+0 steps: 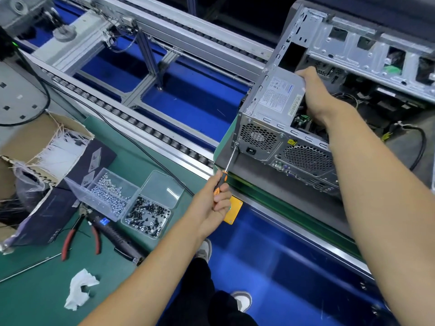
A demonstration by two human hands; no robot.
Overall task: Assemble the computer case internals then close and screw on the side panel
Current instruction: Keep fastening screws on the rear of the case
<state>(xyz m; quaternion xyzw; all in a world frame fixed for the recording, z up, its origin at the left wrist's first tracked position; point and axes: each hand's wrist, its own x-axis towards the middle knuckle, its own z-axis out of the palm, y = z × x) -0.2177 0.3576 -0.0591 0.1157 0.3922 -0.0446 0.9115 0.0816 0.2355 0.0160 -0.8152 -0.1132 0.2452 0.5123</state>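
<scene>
- Case (306, 158) open; grey power supply (277, 97) seated at its rear corner.
- Your left hand (216, 196) grips the screwdriver (227, 165), tip on a rear screw.
- Your right hand (315, 92) clasps the supply's far edge.

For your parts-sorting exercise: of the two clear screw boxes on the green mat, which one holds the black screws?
The screw box with black screws is the one nearer the left hand; the silver-screw box lies further left.

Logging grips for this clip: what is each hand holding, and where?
Left hand grips the screwdriver by its handle. Right hand holds the power supply at its inner end.
</scene>
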